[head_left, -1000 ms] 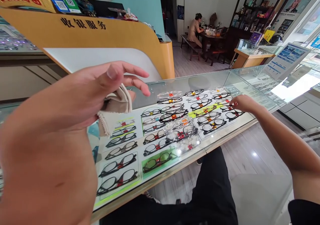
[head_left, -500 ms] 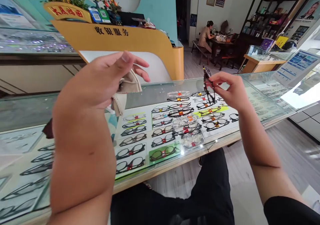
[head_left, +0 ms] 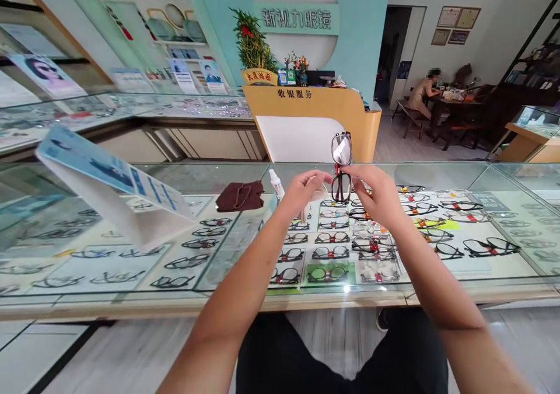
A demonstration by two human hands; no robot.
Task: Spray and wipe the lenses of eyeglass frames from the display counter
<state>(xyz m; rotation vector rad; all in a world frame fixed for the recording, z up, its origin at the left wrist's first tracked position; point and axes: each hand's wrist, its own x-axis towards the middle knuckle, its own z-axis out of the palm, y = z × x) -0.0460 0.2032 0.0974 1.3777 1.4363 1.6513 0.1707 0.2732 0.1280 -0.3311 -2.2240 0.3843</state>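
Observation:
My right hand (head_left: 377, 194) pinches a pair of dark-framed eyeglasses (head_left: 341, 149) near the bridge, turned so that one lens stands above the other. They are held up over the glass counter. Just left of them is my left hand (head_left: 304, 192), its fingers closed around a pale cleaning cloth (head_left: 322, 191) that is mostly hidden by the hand. The left fingertips are close to the eyeglasses; whether they touch I cannot tell. Below both hands, rows of eyeglasses (head_left: 331, 253) fill the display, several with red or orange tags.
A brown cloth (head_left: 240, 197) and a white spray bottle (head_left: 276, 184) are on the glass counter (head_left: 238, 248), left of my hands. Further left stands a folded display card (head_left: 114, 178). Behind is a yellow cashier desk (head_left: 371, 128); a person (head_left: 422, 96) sits at a table at the back right.
My view has swung left. The two hands have come together, bringing the cloth beside the eyeglasses, which are now upright in front of me. The brown cloth and spray bottle have come into clear view.

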